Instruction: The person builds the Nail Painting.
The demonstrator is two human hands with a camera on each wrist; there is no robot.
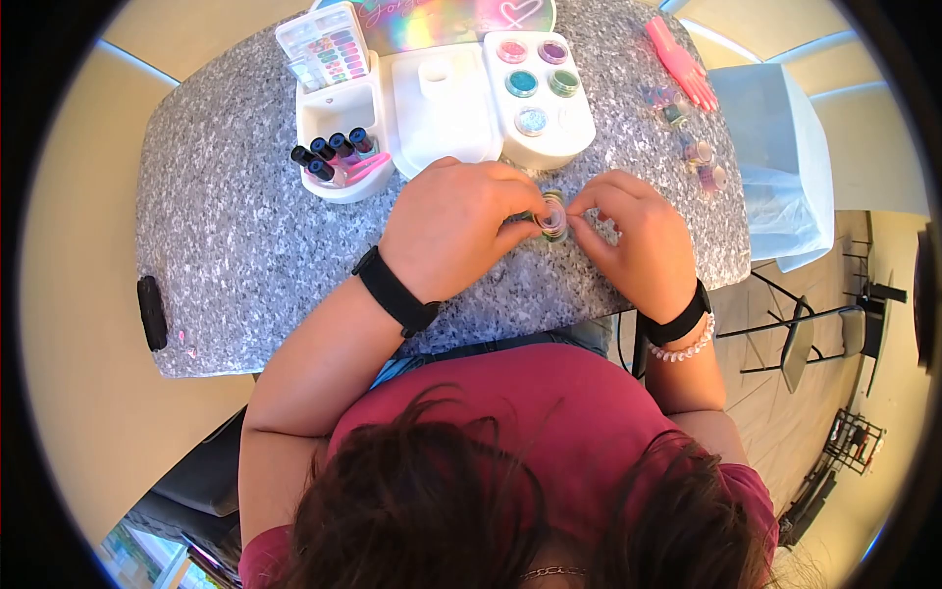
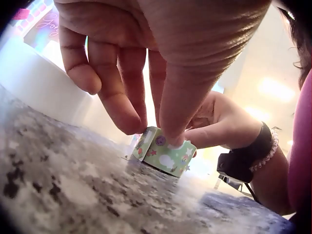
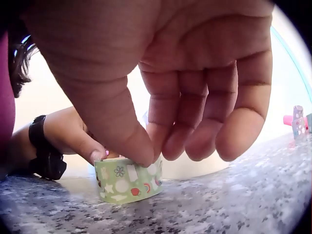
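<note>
A small coiled sticker roll [image 1: 553, 217], pale green with printed stars, flowers and rainbows, stands on the speckled grey table. My left hand [image 1: 446, 224] pinches it from the left; in the left wrist view the thumb presses the printed side [image 2: 165, 155] and the index fingertip meets its edge. From the other side my right hand [image 1: 640, 231] pinches the top rim between thumb and index finger. The right wrist view shows the printed band [image 3: 129, 183] below that thumb, while the other fingers hang loosely curled.
Beyond my hands stands a white organizer [image 1: 442, 118] with nail polish bottles [image 1: 339, 147] and a white stand with glitter pots [image 1: 522, 83]. A pink model hand [image 1: 680, 61] and small jars [image 1: 699, 153] lie at the right. A black object [image 1: 152, 312] sits at the left edge.
</note>
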